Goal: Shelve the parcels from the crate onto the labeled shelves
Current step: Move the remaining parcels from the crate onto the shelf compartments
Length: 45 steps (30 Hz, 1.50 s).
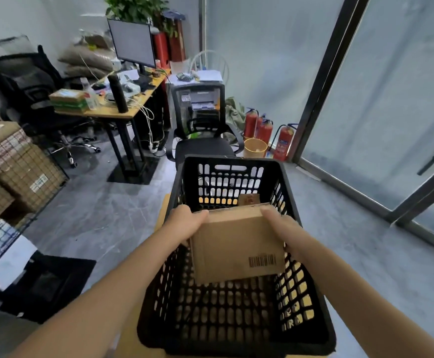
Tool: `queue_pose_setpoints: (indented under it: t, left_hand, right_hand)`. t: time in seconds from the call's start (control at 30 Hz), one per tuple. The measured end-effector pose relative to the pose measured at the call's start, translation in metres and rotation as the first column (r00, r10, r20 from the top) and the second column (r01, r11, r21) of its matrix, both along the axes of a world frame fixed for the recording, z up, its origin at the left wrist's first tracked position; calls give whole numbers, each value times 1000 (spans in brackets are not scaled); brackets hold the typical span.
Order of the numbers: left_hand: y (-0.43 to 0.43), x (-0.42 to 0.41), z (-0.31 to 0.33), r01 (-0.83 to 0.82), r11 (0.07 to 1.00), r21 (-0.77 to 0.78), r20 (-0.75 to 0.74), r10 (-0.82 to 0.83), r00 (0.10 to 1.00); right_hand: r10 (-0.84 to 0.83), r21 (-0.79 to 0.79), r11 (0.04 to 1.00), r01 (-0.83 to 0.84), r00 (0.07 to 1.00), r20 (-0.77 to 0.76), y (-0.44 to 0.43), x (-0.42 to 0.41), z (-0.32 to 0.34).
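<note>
- The left hand point(187, 223) gripped the near-left corner of the top of a flat cardboard parcel point(236, 244), fingers curled over its edge.
- The right hand point(281, 226) clasped the opposite side of the same parcel, fingers laid along the right edge and reaching toward the far corner; how far they wrapped underneath could not be told.
- The parcel was held between both hands, tilted with its far edge raised, above the open top of the crate. A printed barcode point(262, 260) sat near its lower right corner.
- The black plastic crate point(231, 161) stood directly below, its walls pierced with rows of slots, resting on a tan cardboard surface point(133, 339).
- Inside the crate, against the far wall, a second brown parcel point(248, 199) showed just past the held one.
- A black office chair point(203, 147) stood just beyond the crate.
- To the right of the chair were a yellow bin point(255, 148) and a cluster of red fire extinguishers point(265, 130), beside a dark-framed glass door point(381, 104).
- Farther back stood a printer point(197, 99) and a wooden desk point(112, 113) carrying a monitor point(132, 45) and clutter.
- At the left edge, a wire-grid shelf point(27, 174) held taped cartons.
</note>
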<state>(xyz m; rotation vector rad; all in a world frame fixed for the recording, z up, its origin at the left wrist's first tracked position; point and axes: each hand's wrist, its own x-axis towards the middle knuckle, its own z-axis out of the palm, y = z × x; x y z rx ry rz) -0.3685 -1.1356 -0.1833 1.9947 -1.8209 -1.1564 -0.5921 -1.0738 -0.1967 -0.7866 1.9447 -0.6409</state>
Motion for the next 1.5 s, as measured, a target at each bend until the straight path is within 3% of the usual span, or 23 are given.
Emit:
queue_pose_setpoints:
  t: [0.13, 0.27, 0.37, 0.47, 0.63, 0.83, 1.1, 1.33, 1.5]
  left_hand:
    - [-8, 4, 16, -155, 983, -95, -188, 135, 973]
    - [-4, 14, 7, -198, 968, -152, -337, 138, 931]
    - [4, 23, -5, -203, 965, -164, -367, 131, 921]
    - [10, 30, -15, -259, 941, -217, -404, 155, 902]
    - [11, 26, -23, -248, 950, -191, -460, 137, 877]
    - [16, 22, -31, -275, 948, -161, -555, 143, 820]
    - [10, 23, -28, -326, 926, -192, -629, 139, 765]
    - [9, 26, -33, -179, 973, -143, -589, 62, 805]
    - [8, 26, -33, -136, 976, -168, -632, -1, 775]
  right_hand:
    - [-72, -216, 974, 72, 997, 7, -5, -7, 20]
    - [-42, -319, 947, 28, 998, -37, 0, -2, 24]
    - [-10, -398, 917, -31, 995, -101, 4, 1, 16]
    - [15, -402, 915, -41, 998, -69, 8, 6, -1]
    - [-136, -268, 946, 183, 973, 186, 4, 13, -14]
    - [-268, -242, 915, 324, 933, 239, 4, 8, -11]
    - [-243, -223, 918, 326, 911, 332, 10, 7, -18]
    - [-136, -300, 919, 255, 921, 366, 10, 2, -18]
    - [-105, -337, 905, 261, 903, 417, 11, 4, -18]
